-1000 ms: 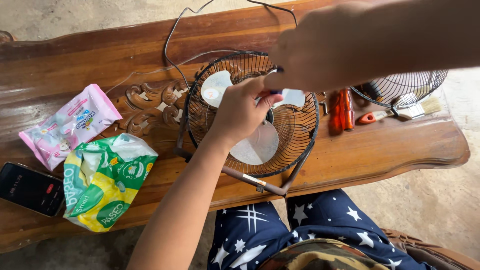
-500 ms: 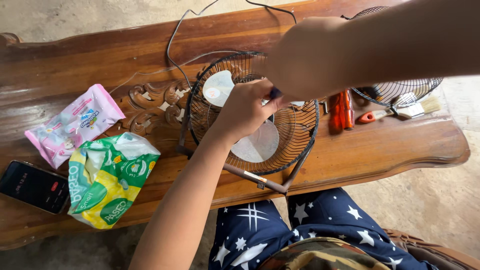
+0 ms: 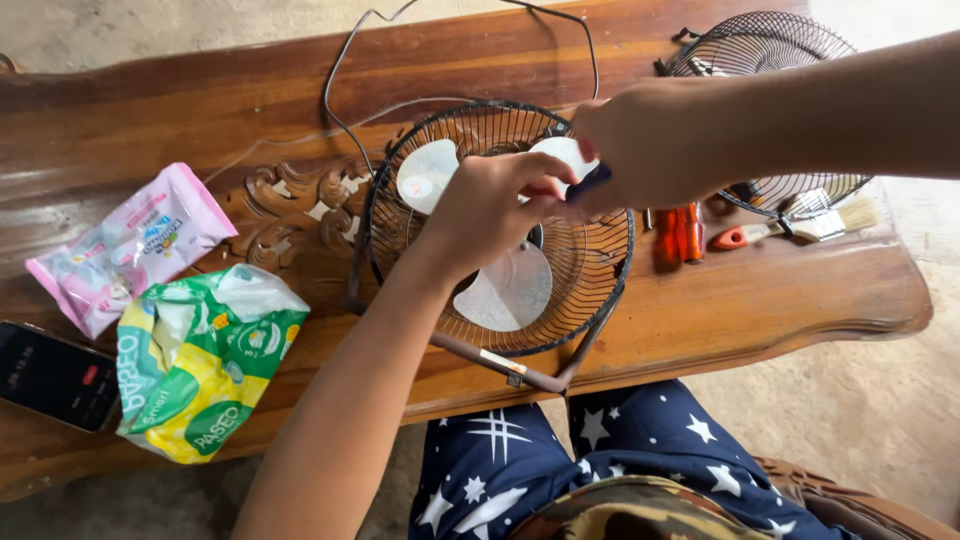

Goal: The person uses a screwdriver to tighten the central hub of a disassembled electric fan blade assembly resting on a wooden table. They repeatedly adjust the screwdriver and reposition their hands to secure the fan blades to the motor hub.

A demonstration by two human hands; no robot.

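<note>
Fan (image 3: 500, 230): a small fan lies face up at the centre of the frame on the counter (image 3: 200, 110), its black wire cage open at the top; inside the cage sit pale translucent blades, one toward the upper left of the cage, one toward the lower middle, one partly under the hands.
Fan stand: a brown tube frame runs along the lower edge of the cage, near the counter's front edge.
Cord (image 3: 345, 60): a thin cable loops from the fan toward the top of the frame.
Left hand (image 3: 495, 205): comes in from the lower left, forearm stretched diagonally, hand curled over the middle of the fan, fingertips pinched narrow at the hub.
Right hand (image 3: 650, 145): comes in from the right edge, closed around a dark blue handle (image 3: 590, 182) that points down at the hub; its tip is hidden, so the kind of tool cannot be told.
Grille (image 3: 760, 60): a second black wire guard lies at the upper right, partly behind the right arm.
Screwdrivers (image 3: 680, 232): two red handles lie side by side just right of the fan.
Brush (image 3: 800, 228): a paintbrush with an orange handle and pale bristles lies right of the screwdrivers.
Green pack (image 3: 200, 365): a green and yellow tissue pack, lower left, torn open, white tissue showing at its top.
Pink pack (image 3: 130, 245): a pink wipes pack just above it, closed.
Phone (image 3: 55, 375): dark, at the left edge, touching the green pack.
</note>
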